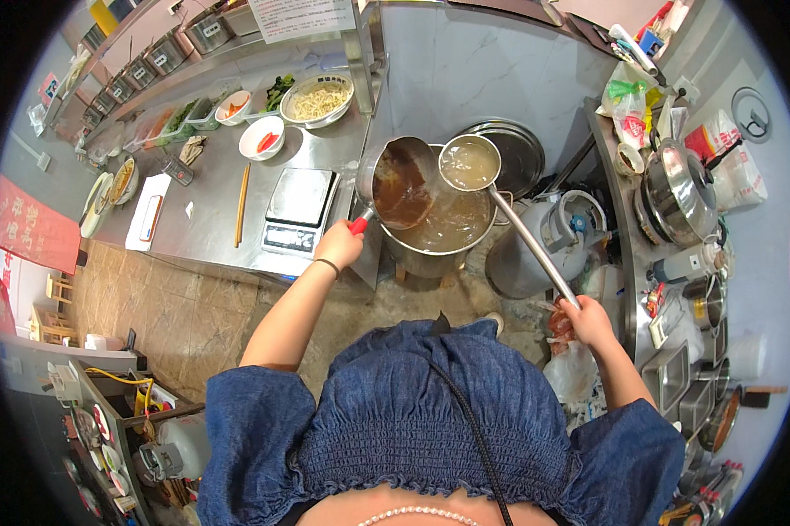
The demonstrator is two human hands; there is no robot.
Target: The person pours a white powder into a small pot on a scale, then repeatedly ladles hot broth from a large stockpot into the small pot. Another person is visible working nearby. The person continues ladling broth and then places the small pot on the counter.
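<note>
My left hand (339, 245) grips the red handle of a metal saucepan (404, 184), which holds brown sauce or broth and is tilted over the left part of a large stockpot. In my right hand (589, 320) is the long metal handle of a ladle (470, 162); its bowl is full of pale, cloudy liquid and is held level beside the saucepan, over the pot's back rim. Brownish liquid fills the stockpot (434, 263), which stands low on a stand between the steel counter and a gas cylinder. The saucepan hides the pot's left side.
Left, the steel counter (204, 230) bears a digital scale (301, 204), wooden chopsticks (242, 205), a bowl of bean sprouts (317, 100) and bowls of red pieces. A grey gas cylinder (533, 243) and a round black lid (516, 154) are right of the pot. A crowded shelf (621, 217) lines the right wall.
</note>
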